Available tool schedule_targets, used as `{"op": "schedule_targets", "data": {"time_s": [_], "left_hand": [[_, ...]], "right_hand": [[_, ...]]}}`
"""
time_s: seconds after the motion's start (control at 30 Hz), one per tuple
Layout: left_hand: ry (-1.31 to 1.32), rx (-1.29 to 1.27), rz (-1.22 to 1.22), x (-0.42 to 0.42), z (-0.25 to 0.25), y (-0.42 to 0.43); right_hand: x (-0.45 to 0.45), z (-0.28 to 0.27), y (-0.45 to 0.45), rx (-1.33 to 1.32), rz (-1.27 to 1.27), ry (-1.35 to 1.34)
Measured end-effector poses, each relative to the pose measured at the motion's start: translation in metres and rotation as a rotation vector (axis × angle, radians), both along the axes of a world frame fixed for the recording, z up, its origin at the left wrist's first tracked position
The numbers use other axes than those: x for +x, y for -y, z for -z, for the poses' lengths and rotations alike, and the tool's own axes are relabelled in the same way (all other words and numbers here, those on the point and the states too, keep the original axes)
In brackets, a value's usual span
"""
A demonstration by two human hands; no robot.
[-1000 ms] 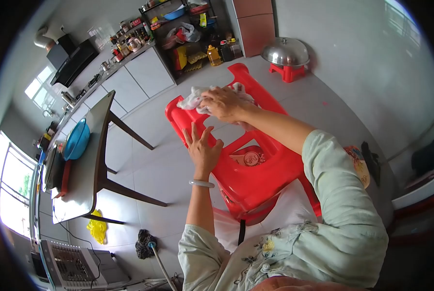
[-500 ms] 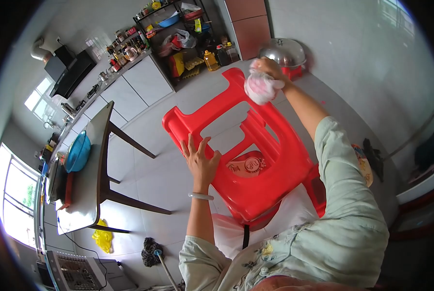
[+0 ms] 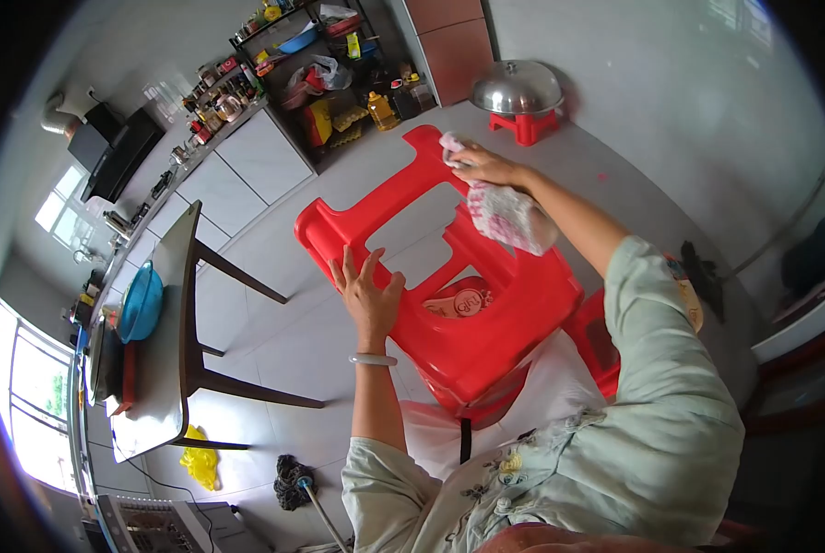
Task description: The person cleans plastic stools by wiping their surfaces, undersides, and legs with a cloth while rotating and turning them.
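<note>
A red plastic stool (image 3: 477, 355) is tipped over in front of my lap, its legs pointing away from me. My left hand (image 3: 370, 302) steadies it at the left leg, with fingers spread over the plastic and the thumb toward the opening. In my right hand (image 3: 491, 168) is a white cloth (image 3: 512, 219) with pink marks, bunched in the grip and hanging loose below. The cloth lies against the stool's far right leg. Through the stool's opening shows a printed label reading "Gift" (image 3: 469, 302).
On the left, a table (image 3: 177, 341) carries a blue basin (image 3: 142, 304). A mop (image 3: 292, 481) and a yellow bag (image 3: 200, 461) are on the floor. A metal domed lid (image 3: 518, 89) sits on a small red stool (image 3: 525, 127) by the wall; a shelf rack stands behind.
The cloth was bunched up by the far leg's end; now it hangs spread lower along the leg. My right hand has shifted left and down. The left hand keeps its place on the stool.
</note>
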State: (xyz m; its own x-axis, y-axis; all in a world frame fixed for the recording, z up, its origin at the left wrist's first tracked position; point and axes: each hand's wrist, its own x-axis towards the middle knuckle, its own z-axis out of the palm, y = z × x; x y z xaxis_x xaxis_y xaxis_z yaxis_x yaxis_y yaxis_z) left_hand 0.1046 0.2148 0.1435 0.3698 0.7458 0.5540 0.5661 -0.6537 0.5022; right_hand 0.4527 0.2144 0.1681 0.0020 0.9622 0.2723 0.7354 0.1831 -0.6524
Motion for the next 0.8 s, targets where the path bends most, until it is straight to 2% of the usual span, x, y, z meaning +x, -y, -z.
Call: {"op": "schedule_targets", "data": {"time_s": [0.23, 0.5, 0.6, 0.8], "left_hand": [[-0.001, 0.020, 0.009, 0.001, 0.001, 0.002], [-0.017, -0.030, -0.026, -0.002, -0.004, 0.012], [-0.018, -0.037, -0.040, -0.002, -0.002, 0.012], [-0.025, -0.034, -0.045, 0.001, -0.001, 0.008]], "right_hand": [[-0.046, 0.005, 0.127, 0.183, -0.025, 0.123], [-0.100, 0.012, 0.221, 0.317, 0.140, 0.173], [-0.128, 0.023, 0.249, 0.462, 0.178, 0.327], [-0.221, 0.018, 0.260, 0.432, -0.055, 0.456]]}}
